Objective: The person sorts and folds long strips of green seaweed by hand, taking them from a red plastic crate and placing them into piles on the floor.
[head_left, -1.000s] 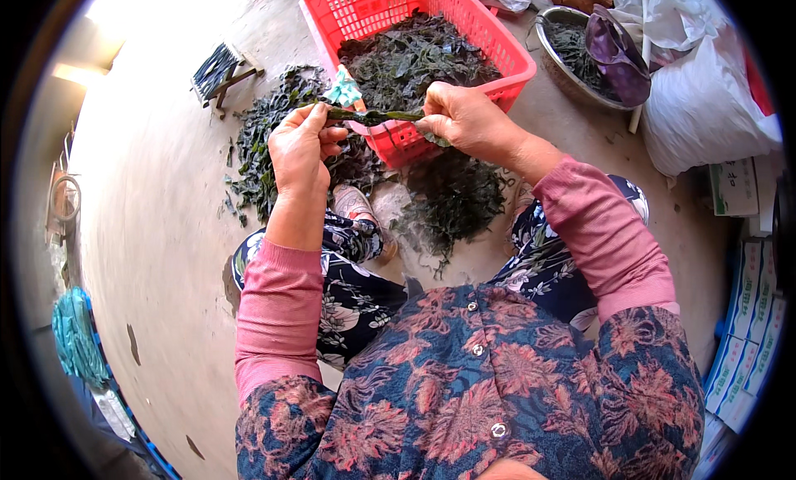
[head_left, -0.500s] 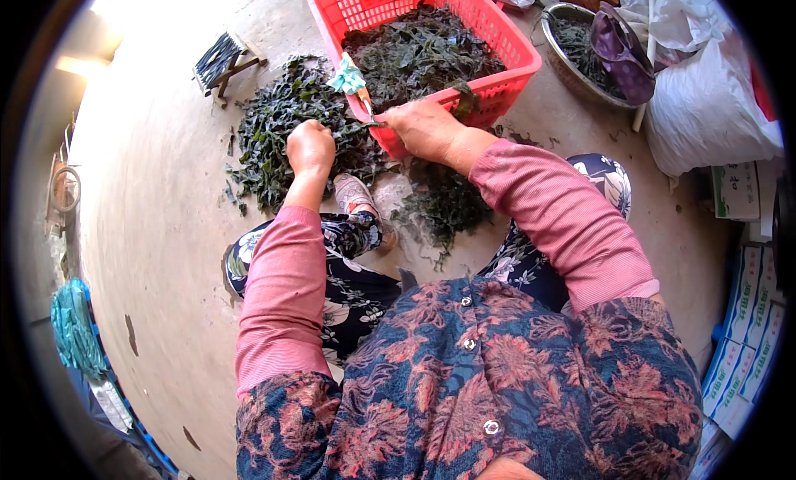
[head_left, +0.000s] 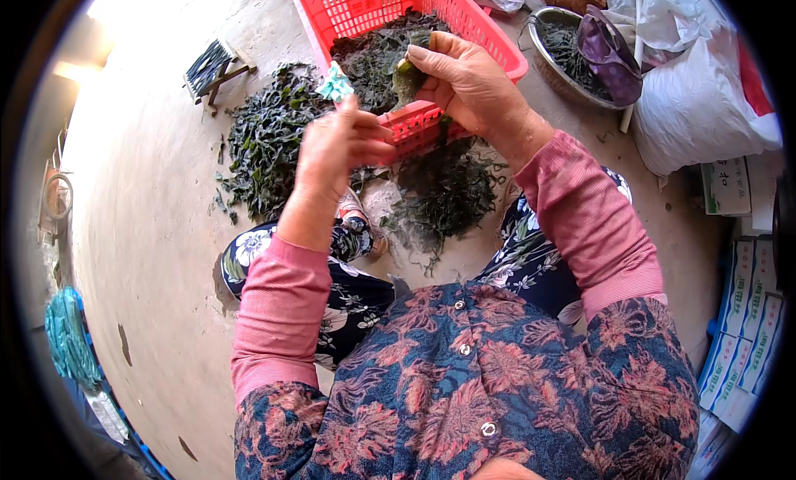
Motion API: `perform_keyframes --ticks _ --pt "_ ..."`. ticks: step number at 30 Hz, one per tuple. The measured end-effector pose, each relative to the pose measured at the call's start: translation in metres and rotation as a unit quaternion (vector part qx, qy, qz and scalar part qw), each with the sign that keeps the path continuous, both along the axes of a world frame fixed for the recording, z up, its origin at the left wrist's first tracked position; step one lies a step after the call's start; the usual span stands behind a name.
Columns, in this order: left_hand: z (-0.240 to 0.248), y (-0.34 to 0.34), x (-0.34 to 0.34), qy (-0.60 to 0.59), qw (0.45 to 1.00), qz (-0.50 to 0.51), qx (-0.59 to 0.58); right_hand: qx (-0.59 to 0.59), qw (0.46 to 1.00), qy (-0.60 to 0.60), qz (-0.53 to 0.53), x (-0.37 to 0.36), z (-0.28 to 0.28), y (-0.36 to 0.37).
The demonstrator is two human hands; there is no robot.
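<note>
My right hand (head_left: 468, 86) is raised over the near rim of a red plastic basket (head_left: 497, 53). Its fingers are closed on a wet, green-brown strip of seaweed (head_left: 406, 84). Left of it, slightly smeared by motion, my left hand (head_left: 336, 144) has its fingers apart and nothing visible in them. A teal-and-white wrapped bundle (head_left: 335, 84) sits at the basket's near left corner, just beyond that hand. Dark seaweed (head_left: 373, 61) partly fills the basket. One loose heap of seaweed (head_left: 269, 144) lies on the floor to the left, and a smaller heap (head_left: 444, 190) lies between my feet.
A small folding stool (head_left: 217, 72) stands at the far left. At the right are a metal basin (head_left: 547, 53) of dark strands with a purple cloth (head_left: 609, 57), a stuffed white sack (head_left: 705, 107) and stacked cartons (head_left: 738, 339). A teal bundle (head_left: 70, 335) lies at the left edge.
My right hand has lifted from the basket's near corner, moving up and right with a seaweed strip. My left hand has risen from the left heap toward the basket, its fingers opening.
</note>
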State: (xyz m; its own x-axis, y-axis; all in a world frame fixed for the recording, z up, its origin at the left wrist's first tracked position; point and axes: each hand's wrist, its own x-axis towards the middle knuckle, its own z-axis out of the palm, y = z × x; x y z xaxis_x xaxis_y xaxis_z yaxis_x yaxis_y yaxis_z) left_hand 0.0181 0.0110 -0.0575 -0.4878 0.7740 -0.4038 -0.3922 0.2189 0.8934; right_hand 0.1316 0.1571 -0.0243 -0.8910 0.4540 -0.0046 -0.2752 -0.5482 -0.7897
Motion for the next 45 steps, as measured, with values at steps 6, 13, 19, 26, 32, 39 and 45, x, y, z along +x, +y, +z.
perform_keyframes --ticks 6,13,19,26,32,39,45 --pt "0.014 0.02 0.032 -0.273 0.932 0.016 0.239 -0.064 0.989 0.092 0.098 0.019 0.016 -0.026" --pt "0.045 0.026 -0.009 -0.217 0.907 0.152 0.327 -0.097 0.992 0.068 0.04 0.035 0.006 -0.019" --pt "0.058 0.021 -0.012 -0.102 0.967 -0.117 0.2 0.144 0.985 0.032 -0.087 0.025 0.013 -0.013" --pt "0.056 0.016 0.005 -0.031 0.963 -0.2 0.176 0.331 0.94 -0.078 -0.02 0.023 0.012 -0.006" --pt "0.043 0.016 0.008 0.247 0.949 -0.108 0.163 0.283 0.954 -0.094 0.016 0.022 0.003 -0.009" --pt "0.04 0.015 0.007 0.229 0.97 0.045 0.063 0.322 0.941 -0.105 0.022 0.021 0.006 -0.018" --pt "0.044 0.005 0.004 0.001 0.992 -0.056 0.109 0.344 0.935 -0.064 0.049 0.018 0.004 -0.022"
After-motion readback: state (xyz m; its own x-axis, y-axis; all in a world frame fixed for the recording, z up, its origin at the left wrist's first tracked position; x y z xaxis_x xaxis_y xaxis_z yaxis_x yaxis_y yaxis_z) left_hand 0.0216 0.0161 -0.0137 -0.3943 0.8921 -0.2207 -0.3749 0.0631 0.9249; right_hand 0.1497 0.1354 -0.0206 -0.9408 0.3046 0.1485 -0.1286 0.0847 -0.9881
